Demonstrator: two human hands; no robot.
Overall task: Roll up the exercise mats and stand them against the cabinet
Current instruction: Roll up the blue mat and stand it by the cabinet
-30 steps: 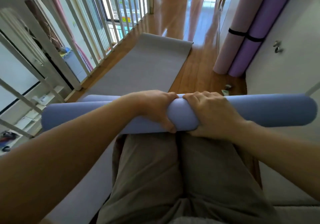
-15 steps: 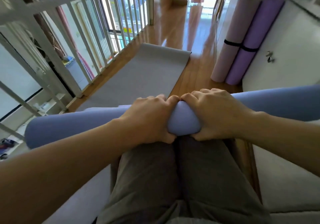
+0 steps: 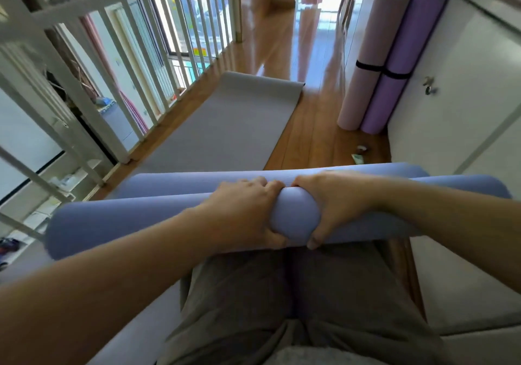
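A blue mat (image 3: 118,223) rolled into a long tube lies crosswise in front of my legs, with a loose flap showing along its far side. My left hand (image 3: 242,215) and my right hand (image 3: 329,203) grip the roll at its middle, side by side, fingers over the top and thumbs underneath. Beyond it a grey mat (image 3: 225,127) lies flat on the wooden floor. A pink rolled mat (image 3: 366,62) and a purple rolled mat (image 3: 400,65), each with a black strap, stand upright against the white cabinet (image 3: 465,96).
A white railing (image 3: 118,62) runs along the left beside the grey mat. Small bits (image 3: 359,153) lie on the floor near the cabinet's base. Wooden floor (image 3: 298,54) stretches ahead toward a bright doorway. My grey trousers fill the lower middle.
The view tilted and the roll's right end dropped back into sight. A loose flap now shows along the roll's far side. Both hands kept their grip at the middle.
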